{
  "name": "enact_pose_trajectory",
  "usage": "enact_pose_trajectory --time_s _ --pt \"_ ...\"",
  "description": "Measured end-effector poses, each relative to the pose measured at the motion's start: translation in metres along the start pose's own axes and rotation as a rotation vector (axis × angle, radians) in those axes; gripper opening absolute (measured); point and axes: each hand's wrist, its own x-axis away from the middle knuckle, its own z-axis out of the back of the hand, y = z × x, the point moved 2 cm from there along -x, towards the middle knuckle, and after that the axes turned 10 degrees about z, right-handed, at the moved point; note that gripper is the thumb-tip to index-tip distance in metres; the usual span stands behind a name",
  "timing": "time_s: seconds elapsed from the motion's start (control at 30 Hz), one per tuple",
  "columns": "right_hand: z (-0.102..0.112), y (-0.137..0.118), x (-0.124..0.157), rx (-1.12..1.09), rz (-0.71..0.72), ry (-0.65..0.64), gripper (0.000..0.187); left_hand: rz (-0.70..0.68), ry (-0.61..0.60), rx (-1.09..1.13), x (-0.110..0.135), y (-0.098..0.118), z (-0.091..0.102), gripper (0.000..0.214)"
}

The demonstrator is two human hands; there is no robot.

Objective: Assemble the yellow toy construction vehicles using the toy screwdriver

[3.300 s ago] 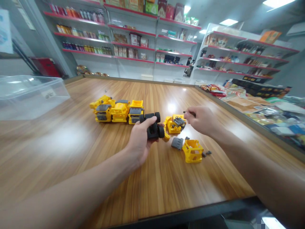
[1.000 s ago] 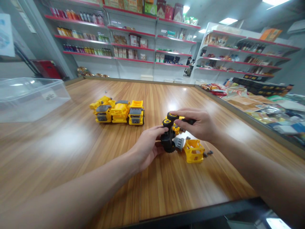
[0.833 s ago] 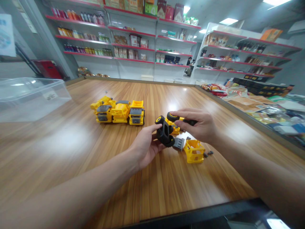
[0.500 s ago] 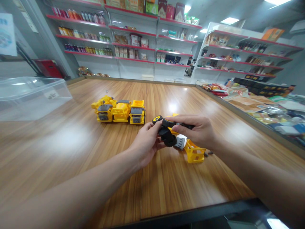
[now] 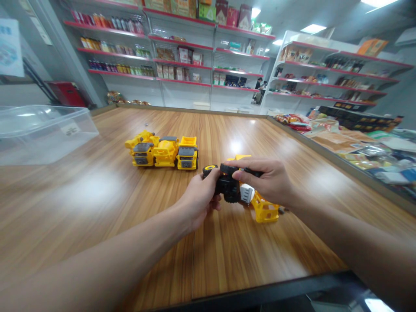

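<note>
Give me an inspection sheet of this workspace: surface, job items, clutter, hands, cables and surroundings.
Surface: wood-grain table, with patches of glare.
Job items: black-wheeled toy chassis between both hands; yellow toy body, pale plate and yellow dump bed just beyond.
Clutter: row of assembled yellow toy vehicles; clear plastic tub at left.
Hands: left hand grips the chassis; right hand pinches a dark tool above it.
Cables: nothing seen.
Surroundings: red-edged store shelves, a distant person.
</note>
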Motion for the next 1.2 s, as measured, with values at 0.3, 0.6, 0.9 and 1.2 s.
enact_pose_trajectory --time_s 0.3,0.6,0.9,1.2 --pt "0.003 0.000 0.000 0.036 -0.015 0.025 0.026 -0.065 -0.014 0.018 -0.001 0.001 0.002 0.029" --pt "0.004 0.005 0.001 0.098 0.038 -0.007 0.028 -0.101 0.036 -0.012 -0.002 0.000 0.004 0.034" --pt "0.010 0.012 -0.001 0.099 0.054 -0.077 0.029 -0.167 0.092 -0.025 -0.002 -0.001 0.004 0.034" --pt "0.013 0.016 -0.002 0.185 0.076 -0.118 0.026 -0.213 0.122 -0.009 0.000 -0.001 0.004 0.022"
